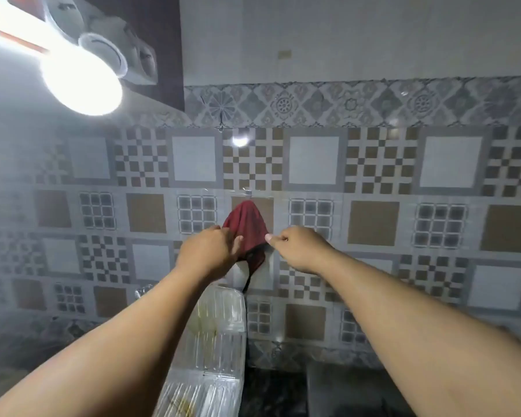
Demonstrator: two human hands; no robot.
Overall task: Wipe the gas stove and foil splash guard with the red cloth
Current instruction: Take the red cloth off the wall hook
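The red cloth (pixel 248 227) hung against the patterned tile wall (pixel 373 182), its top bunched to a point at a small hook (pixel 248 192) and its body spreading downward into a rough triangle. A dark strand or edge trailed from its lower end toward the foil splash guard (pixel 214 335) below.

Both arms reached up and forward from the bottom of the view. The left hand (pixel 206 251) lay against the cloth's left side, fingers spread loosely over the fabric, and it covered part of the lower left edge (whether the fingers had actually closed on the cloth could not be told). The right hand (pixel 298 246) was at the cloth's right edge, its fingers curled in and the thumb and forefinger pinched together just where the fabric ended; it appeared to hold that edge, though the contact was small and partly hidden.

The splash guard stood upright beneath the hands, ribbed and shiny, with yellowish stains on its face. To its right lay a dark speckled worktop (pixel 271 392). A bright lamp (pixel 82 82) glared at the upper left, washing out that side of the wall. The gas stove itself was out of view.
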